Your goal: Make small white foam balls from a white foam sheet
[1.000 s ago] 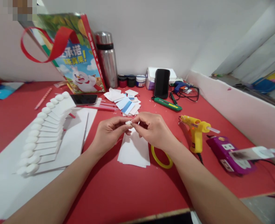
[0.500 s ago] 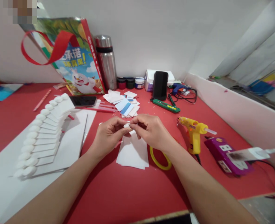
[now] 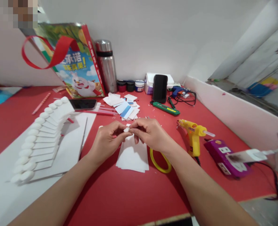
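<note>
Over a stack of white cards point(image 3: 133, 157), my left hand point(image 3: 107, 138) pinches a small white piece point(image 3: 126, 129) between thumb and fingers. The fingertips of my right hand point(image 3: 150, 131) are closed on the same piece from the other side. The fingers hide most of it, so its full shape cannot be made out. To the left stands a curved, stepped model of white panels point(image 3: 46, 153) with several round white discs point(image 3: 30, 139) along its outer edge. It rests on a white board point(image 3: 4, 185).
A yellow glue gun point(image 3: 193, 135), purple box point(image 3: 227, 158) and yellow ring point(image 3: 161, 163) lie at right. Behind are a green cutter point(image 3: 166, 108), upright phone point(image 3: 160, 88), card scraps point(image 3: 124, 106), flask point(image 3: 107, 70) and gift bag point(image 3: 79, 66).
The whole view has shifted slightly, with things appearing a little lower. Both hands keep their pinch on the white piece over the cards, with only small finger movement.
</note>
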`<control>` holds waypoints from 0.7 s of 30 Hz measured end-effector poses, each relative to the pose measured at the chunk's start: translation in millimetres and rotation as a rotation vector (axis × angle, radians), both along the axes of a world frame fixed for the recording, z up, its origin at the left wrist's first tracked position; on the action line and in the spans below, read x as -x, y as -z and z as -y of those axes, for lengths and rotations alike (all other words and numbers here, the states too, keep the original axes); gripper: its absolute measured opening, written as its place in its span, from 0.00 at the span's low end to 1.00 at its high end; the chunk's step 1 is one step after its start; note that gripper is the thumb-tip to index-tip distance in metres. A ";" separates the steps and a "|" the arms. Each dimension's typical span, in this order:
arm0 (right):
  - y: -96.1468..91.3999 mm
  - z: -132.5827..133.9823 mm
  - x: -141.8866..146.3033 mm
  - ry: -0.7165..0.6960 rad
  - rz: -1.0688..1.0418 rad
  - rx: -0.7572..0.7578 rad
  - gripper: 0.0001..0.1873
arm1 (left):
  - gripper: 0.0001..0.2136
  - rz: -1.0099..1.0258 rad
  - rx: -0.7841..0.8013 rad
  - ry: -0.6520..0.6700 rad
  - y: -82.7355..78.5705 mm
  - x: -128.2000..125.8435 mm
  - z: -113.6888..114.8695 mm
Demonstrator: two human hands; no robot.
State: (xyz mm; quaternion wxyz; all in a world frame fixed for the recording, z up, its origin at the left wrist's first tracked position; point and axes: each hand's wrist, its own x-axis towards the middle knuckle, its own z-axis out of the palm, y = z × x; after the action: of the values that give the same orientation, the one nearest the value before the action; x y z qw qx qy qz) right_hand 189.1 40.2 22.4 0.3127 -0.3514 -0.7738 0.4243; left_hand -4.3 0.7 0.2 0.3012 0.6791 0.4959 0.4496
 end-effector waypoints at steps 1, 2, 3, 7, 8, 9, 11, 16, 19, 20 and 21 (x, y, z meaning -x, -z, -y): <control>1.9 -0.8 0.2 -0.001 -0.017 0.010 0.05 | 0.07 -0.014 -0.023 -0.008 0.2 -0.4 0.0; 3.9 -1.3 0.6 -0.004 -0.035 0.014 0.05 | 0.06 -0.014 -0.041 -0.017 0.2 -1.0 0.0; 5.7 -1.7 1.1 -0.005 -0.050 0.013 0.05 | 0.06 -0.004 -0.052 -0.028 0.2 -1.8 -0.1; 9.0 -0.9 4.2 0.028 -0.067 -0.013 0.05 | 0.05 0.097 -0.042 -0.036 -1.8 -4.4 0.2; 8.9 -0.3 4.8 0.038 -0.071 -0.023 0.05 | 0.05 0.122 -0.031 -0.023 -3.0 -4.6 0.5; 8.6 0.2 5.4 0.047 -0.079 -0.031 0.05 | 0.05 0.139 -0.019 -0.005 -4.3 -4.5 0.8; 7.7 0.8 6.2 0.062 -0.095 -0.038 0.04 | 0.05 0.148 -0.005 0.027 -6.7 -4.1 1.4; 1.5 -0.8 5.7 0.075 -0.129 0.055 0.04 | 0.07 0.231 0.057 0.011 -6.9 -3.3 -0.4; -4.4 -2.2 3.4 0.088 -0.177 0.202 0.08 | 0.10 0.433 0.238 0.005 -4.9 -3.5 -3.8; -5.5 -2.5 2.6 0.096 -0.175 0.214 0.10 | 0.10 0.484 0.293 0.013 -4.5 -3.6 -4.9; -5.6 -2.8 2.0 0.102 -0.161 0.203 0.11 | 0.11 0.516 0.333 0.024 -4.2 -3.7 -5.7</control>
State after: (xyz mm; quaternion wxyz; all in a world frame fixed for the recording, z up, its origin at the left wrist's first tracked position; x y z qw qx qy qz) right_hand 187.1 43.0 28.0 0.3580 -0.3850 -0.6804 0.5105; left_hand -0.5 6.4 4.5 0.5298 0.4896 0.4616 0.5163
